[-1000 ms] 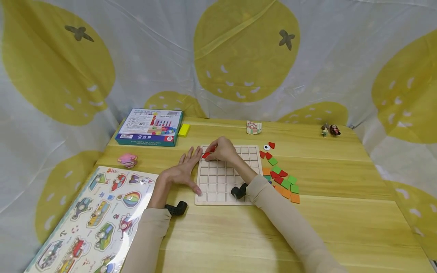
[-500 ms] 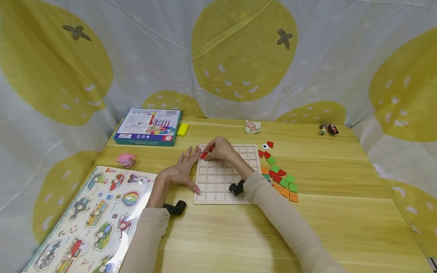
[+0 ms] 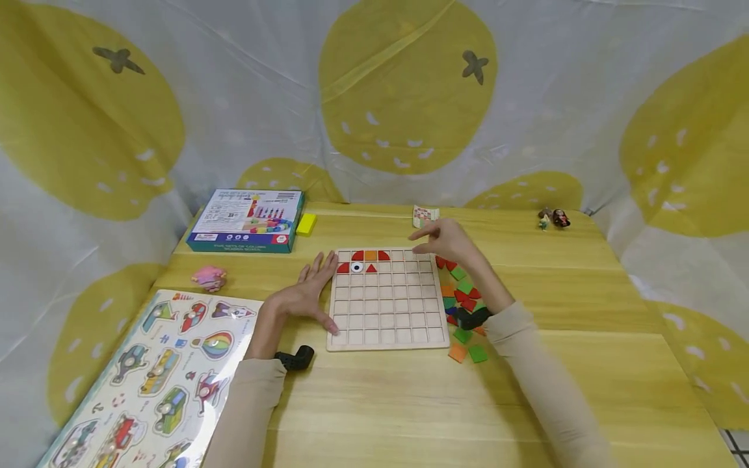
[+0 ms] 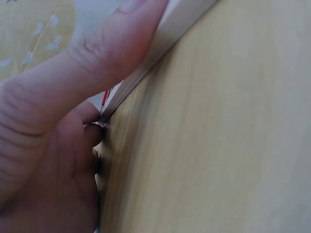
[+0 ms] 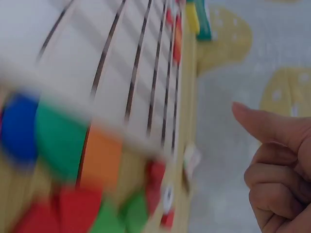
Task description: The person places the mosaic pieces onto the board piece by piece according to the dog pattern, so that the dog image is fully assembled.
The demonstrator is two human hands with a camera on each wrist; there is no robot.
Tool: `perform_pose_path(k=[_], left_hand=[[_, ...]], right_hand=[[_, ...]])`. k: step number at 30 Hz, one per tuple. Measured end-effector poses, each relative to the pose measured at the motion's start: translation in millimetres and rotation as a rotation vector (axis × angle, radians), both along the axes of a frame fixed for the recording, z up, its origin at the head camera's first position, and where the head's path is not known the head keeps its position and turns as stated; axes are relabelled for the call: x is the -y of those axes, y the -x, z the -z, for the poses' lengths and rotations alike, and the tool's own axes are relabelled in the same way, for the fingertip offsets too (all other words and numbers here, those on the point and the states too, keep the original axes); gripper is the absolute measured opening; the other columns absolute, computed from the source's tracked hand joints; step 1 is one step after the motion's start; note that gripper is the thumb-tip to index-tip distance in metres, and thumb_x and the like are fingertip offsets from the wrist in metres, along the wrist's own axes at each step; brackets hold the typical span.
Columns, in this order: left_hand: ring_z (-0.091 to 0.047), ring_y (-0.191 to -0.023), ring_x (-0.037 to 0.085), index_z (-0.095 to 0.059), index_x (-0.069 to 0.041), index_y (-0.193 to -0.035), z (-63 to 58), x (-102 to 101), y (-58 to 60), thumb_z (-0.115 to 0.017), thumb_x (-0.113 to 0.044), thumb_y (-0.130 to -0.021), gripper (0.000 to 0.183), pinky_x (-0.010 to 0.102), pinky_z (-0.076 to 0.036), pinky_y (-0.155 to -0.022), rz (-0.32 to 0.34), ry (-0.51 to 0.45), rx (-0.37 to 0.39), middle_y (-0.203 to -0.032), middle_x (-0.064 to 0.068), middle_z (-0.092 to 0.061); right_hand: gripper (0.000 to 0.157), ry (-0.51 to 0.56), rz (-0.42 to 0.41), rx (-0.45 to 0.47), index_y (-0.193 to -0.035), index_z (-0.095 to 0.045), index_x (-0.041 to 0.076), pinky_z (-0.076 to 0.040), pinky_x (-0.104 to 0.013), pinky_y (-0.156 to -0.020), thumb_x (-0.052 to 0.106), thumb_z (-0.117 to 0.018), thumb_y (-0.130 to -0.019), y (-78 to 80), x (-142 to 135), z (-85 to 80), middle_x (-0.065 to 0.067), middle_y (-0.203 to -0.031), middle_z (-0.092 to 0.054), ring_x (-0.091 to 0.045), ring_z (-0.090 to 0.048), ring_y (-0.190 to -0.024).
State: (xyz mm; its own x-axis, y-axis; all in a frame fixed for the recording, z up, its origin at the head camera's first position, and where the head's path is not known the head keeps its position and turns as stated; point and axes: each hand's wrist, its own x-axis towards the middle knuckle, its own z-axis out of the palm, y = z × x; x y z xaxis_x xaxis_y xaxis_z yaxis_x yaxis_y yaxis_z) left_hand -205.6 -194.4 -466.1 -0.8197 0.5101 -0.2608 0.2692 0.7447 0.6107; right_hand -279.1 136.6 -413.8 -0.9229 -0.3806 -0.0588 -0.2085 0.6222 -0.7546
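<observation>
My left hand (image 3: 307, 298) lies with fingers spread along the left edge of a square wooden grid board (image 3: 386, 303), its thumb on the board's near-left corner. In the left wrist view, the thumb (image 4: 107, 53) touches the board's side. Over the board's far-right corner is my right hand (image 3: 447, 242), thumb and forefinger apart with nothing visible between them. In the far-left cells sit several red pieces (image 3: 343, 268), an orange square (image 3: 370, 255) and a white eye tile (image 3: 357, 267). Loose tiles (image 3: 462, 286) in several colours lie right of the board, partly hidden by the right arm.
A puzzle board with vehicle pictures (image 3: 152, 383) lies at the left. Behind it are a pink toy (image 3: 209, 278), a boxed set (image 3: 246, 221) and a yellow block (image 3: 306, 224). A small printed card (image 3: 425, 215) and figurines (image 3: 560, 218) lie at the back.
My right hand has let go of the red piece in the far-left cells and moved right to the board's far-right corner. The left hand keeps its place on the board's edge.
</observation>
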Motion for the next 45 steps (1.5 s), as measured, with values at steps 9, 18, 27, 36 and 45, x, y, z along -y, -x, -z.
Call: perform_pose_path(k=[9, 18, 27, 36, 45], left_hand=[[0.023, -0.148, 0.034, 0.009, -0.009, -0.155, -1.3, 3, -0.7, -0.091, -0.048, -0.053, 0.148, 0.058, 0.011, -0.120, 0.011, -0.006, -0.013, -0.162, 0.011, 0.019], [0.023, -0.149, 0.032, 0.009, -0.010, -0.155, -0.4, 1, 0.9, -0.091, -0.051, -0.052, 0.149, 0.057, 0.010, -0.121, 0.014, 0.009, -0.015, -0.162, 0.009, 0.019], [0.023, -0.149, 0.030, 0.009, -0.012, -0.155, -1.8, 1, 0.7, -0.091, -0.051, -0.053, 0.148, 0.055, 0.012, -0.121, 0.001, 0.012, -0.009, -0.162, 0.008, 0.019], [0.023, -0.149, 0.032, 0.009, -0.011, -0.155, -0.8, 4, -0.7, -0.091, -0.049, -0.052, 0.148, 0.058, 0.011, -0.120, -0.007, -0.014, -0.001, -0.163, 0.009, 0.019], [0.022, -0.149, 0.032, 0.007, -0.011, -0.155, -0.8, 2, -0.1, -0.091, -0.051, -0.052, 0.148, 0.056, 0.012, -0.121, 0.010, -0.001, -0.020, -0.163, 0.009, 0.017]], right_hand=[[0.029, -0.039, 0.158, 0.073, -0.110, -0.073, 0.005, -0.024, -0.025, -0.047, 0.012, -0.076, -0.082, 9.8, -76, 28.5, 0.004, -0.049, -0.037, -0.012, -0.025, -0.047], [0.028, -0.116, 0.151, 0.081, -0.102, -0.076, 0.008, -0.024, -0.027, -0.051, 0.019, -0.082, -0.076, 19.1, -67, 34.3, 0.003, -0.050, -0.036, -0.016, -0.026, -0.053], [0.025, -0.177, 0.198, 0.037, -0.093, -0.076, 0.006, -0.032, -0.029, -0.054, 0.024, -0.082, -0.077, 21.2, -57, 32.1, 0.001, -0.056, -0.047, -0.019, -0.038, -0.058], [0.019, -0.029, -0.117, 0.062, -0.101, -0.075, 0.014, -0.033, -0.025, -0.053, 0.021, -0.076, -0.083, 7.0, -12, 27.5, -0.001, -0.061, -0.046, -0.016, -0.037, -0.056], [0.017, -0.039, -0.271, 0.013, -0.099, -0.076, 0.009, -0.031, -0.024, -0.057, 0.014, -0.076, -0.083, 4.7, 44, 33.9, -0.003, -0.067, -0.054, -0.015, -0.038, -0.062]])
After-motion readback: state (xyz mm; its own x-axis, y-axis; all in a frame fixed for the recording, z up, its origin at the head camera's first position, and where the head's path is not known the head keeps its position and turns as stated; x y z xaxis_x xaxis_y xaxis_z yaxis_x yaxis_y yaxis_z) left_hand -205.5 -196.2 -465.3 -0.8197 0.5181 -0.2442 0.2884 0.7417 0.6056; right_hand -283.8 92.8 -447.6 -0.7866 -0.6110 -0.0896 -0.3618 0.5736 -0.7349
